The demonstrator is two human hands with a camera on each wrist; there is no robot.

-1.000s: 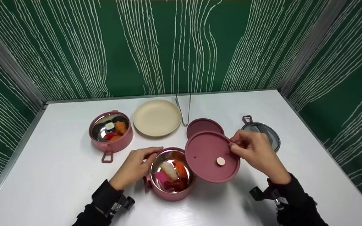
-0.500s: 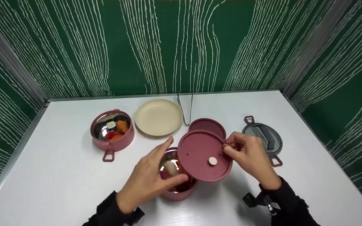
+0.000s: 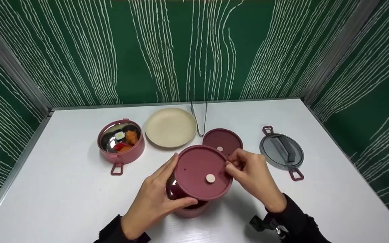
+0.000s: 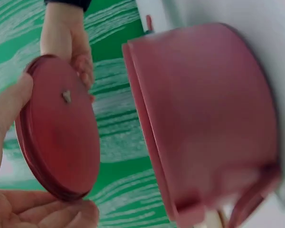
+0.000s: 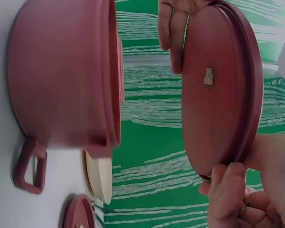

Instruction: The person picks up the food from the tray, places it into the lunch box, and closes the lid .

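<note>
Head view, left to right: a far-left pink pot (image 3: pixel 120 141) of food sits open beside a cream plate (image 3: pixel 170 127). Nearer, the left hand (image 3: pixel 157 199), which rested on the near pot (image 3: pixel 187 202) a second ago, now curls its thumb and fingers round the left edge of the pink lid (image 3: pixel 203 172). The right hand (image 3: pixel 252 175) pinches the lid's right edge. Since then the lid has come leftward and hangs just above the pot, not seated. A grey lid (image 3: pixel 281 151) lies far right.
</note>
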